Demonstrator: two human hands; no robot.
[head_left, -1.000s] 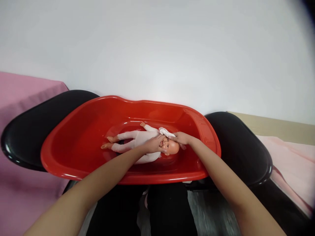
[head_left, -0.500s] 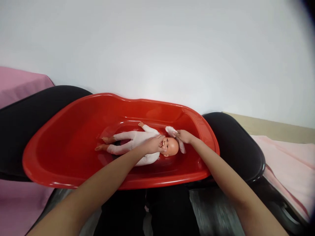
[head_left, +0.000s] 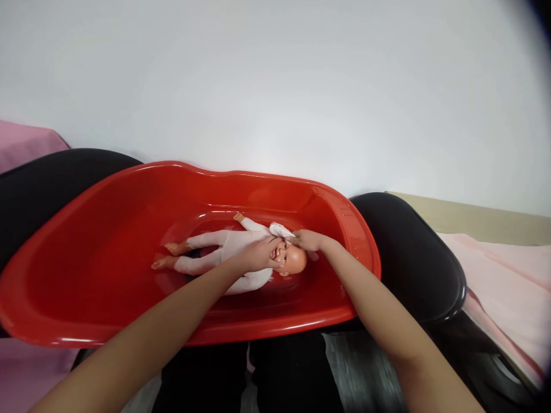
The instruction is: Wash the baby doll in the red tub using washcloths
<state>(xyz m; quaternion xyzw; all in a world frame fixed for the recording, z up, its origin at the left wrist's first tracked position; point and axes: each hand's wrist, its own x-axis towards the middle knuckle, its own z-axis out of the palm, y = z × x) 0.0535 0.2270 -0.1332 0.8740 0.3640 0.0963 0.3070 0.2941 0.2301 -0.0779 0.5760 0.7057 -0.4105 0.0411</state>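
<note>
A baby doll in a white suit lies on its back in a red plastic tub, with its bald head toward the right. My left hand is cupped around the doll's chin and neck. My right hand is closed on a small white cloth, pressed against the far side of the doll's head. Part of the cloth is hidden under my fingers.
The tub rests across two black chair seats, one on the left and one on the right. Pink fabric shows at the far left. A pale pink cloth lies on a table at the right. A white wall is behind.
My right hand has brought the white cloth from beside the top of the doll's head back onto its far side. The view has shifted, so the tub sits further left.
</note>
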